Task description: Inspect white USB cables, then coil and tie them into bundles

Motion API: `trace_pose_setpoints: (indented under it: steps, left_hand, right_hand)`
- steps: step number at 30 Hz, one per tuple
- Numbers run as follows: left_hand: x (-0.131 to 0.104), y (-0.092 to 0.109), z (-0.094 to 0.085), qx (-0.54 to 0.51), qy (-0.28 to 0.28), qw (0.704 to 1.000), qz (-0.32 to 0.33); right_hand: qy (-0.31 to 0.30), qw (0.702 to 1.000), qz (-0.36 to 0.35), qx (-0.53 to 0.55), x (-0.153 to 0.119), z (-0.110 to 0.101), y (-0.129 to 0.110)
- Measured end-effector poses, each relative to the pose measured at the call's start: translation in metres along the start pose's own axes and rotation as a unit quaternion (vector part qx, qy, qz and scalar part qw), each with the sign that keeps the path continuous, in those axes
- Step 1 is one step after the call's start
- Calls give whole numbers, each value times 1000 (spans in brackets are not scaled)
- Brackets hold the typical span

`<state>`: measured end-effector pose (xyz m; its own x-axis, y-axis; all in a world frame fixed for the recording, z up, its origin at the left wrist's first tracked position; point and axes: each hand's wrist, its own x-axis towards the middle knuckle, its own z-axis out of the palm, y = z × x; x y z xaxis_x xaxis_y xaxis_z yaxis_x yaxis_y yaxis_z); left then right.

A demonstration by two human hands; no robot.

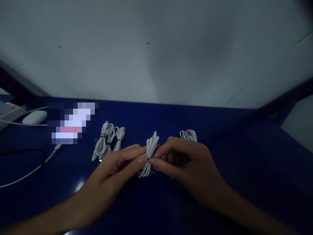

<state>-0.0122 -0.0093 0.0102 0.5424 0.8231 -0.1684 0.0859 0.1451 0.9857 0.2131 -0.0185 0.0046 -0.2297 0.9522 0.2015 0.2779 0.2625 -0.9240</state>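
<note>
A coiled white cable [152,145] stands tilted in front of me, its loops drawn together at a narrow waist. My left hand [122,166] grips it there, thumb across the front and fingers behind. From the other side my right hand [188,160] pinches thumb and forefinger together at the same waist; a small dark spot shows beside the tips, but what they hold is hidden. Left of the held coil lie white cable bundles [102,143] bound with black ties, partly behind my left hand. Another white cable bundle [189,134] sits behind my right hand.
A blue tabletop [156,209] runs back to a pale wall panel [110,55]. On the left lie a pixelated bright phone-like object [75,122] with a white cord [50,158], a white mouse-shaped object [35,117], and a pale box with a red light [11,109].
</note>
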Motion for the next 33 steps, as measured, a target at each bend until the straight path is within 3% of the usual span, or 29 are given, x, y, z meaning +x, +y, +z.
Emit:
trace_pose_setpoints:
  steps: [7,12,27,33]
  left_hand:
    - [-2,3,0,34,-7,999,23]
    - [-2,3,2,32,3,999,9]
    - [2,-2,-1,-82,-46,995,-30]
    - [3,-5,0,-106,-63,992,-32]
  right_hand:
    - [-38,993,90,73,3,-1,2]
    - [-31,989,119,83,5,-4,4]
    - [-84,969,133,192,3,-2,9]
    - [-143,961,102,214,2,-3,3]
